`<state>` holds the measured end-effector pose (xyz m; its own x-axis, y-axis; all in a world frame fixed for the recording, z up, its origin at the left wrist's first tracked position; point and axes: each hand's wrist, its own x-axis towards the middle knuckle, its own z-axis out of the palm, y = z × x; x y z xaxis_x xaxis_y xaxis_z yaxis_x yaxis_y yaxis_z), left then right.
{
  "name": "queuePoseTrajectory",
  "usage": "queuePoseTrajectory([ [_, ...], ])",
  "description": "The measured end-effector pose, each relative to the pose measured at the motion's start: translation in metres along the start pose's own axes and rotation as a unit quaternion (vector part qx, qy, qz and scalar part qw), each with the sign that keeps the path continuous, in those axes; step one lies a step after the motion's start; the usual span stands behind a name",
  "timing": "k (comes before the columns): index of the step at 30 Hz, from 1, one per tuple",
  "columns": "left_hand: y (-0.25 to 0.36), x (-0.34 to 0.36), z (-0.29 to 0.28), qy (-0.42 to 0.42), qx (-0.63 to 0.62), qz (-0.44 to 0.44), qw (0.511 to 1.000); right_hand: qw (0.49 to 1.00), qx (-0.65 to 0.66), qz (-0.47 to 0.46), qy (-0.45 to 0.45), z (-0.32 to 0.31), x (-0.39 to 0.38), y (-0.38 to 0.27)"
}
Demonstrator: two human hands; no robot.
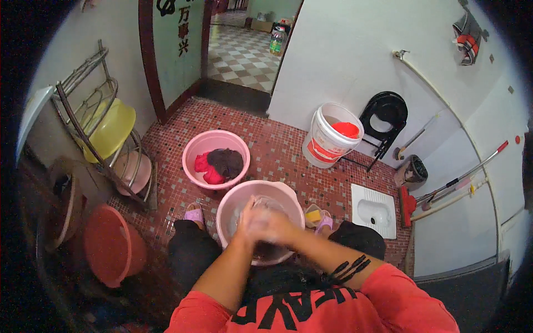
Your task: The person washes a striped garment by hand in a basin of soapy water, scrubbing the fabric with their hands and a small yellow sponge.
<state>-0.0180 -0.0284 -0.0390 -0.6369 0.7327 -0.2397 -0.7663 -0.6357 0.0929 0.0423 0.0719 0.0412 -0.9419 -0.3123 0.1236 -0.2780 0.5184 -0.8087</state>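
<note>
Over a large pink basin (222, 213) between my feet, my left hand (246, 223) and my right hand (273, 226) are pressed together. Motion smears both, and whitish wet foam shows about them. The fingers look closed, but whatever lies between them I cannot make out. Below the hands, the basin holds water and something dark, partly hidden by my wrists. Just beyond it stands a second pink basin (191, 145) with a red cloth (209, 168) and a dark brown cloth (226, 162) inside. By my right foot, a yellow bar of soap (313, 216) rests in a small dish.
A white bucket (317, 149) with something red inside stands ahead right, near a black folding stool (383, 119). A squat toilet (373, 211) lies right, beside a red-headed broom (407, 206). Left are a metal rack (83, 125) with basins and a red tub (114, 244). A doorway opens ahead.
</note>
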Motion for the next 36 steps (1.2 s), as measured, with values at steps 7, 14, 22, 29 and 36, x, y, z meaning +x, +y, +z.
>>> queuePoseTrajectory([
  [7, -0.04, 0.008, 0.034, 0.155, 0.112, -0.038, 0.981, 0.91, -0.334, 0.237, 0.061, -0.026, 0.021, 0.032],
  [14, -0.047, 0.014, 0.01, 0.144, 0.109, 0.016, 0.983, 0.889, -0.45, 0.083, -0.009, 0.024, 0.007, 0.012],
  [22, -0.034, 0.013, -0.005, 0.161, 0.172, 0.017, 0.972, 0.93, -0.339, 0.138, 0.041, 0.001, 0.007, 0.039],
  [29, -0.053, 0.007, 0.019, 0.087, 0.022, -0.026, 0.996, 0.933, -0.333, 0.119, 0.064, -0.025, 0.015, 0.048],
  [36, -0.03, 0.017, -0.006, 0.134, 0.107, 0.026, 0.985, 0.926, -0.352, 0.125, -0.062, 0.016, 0.009, -0.019],
])
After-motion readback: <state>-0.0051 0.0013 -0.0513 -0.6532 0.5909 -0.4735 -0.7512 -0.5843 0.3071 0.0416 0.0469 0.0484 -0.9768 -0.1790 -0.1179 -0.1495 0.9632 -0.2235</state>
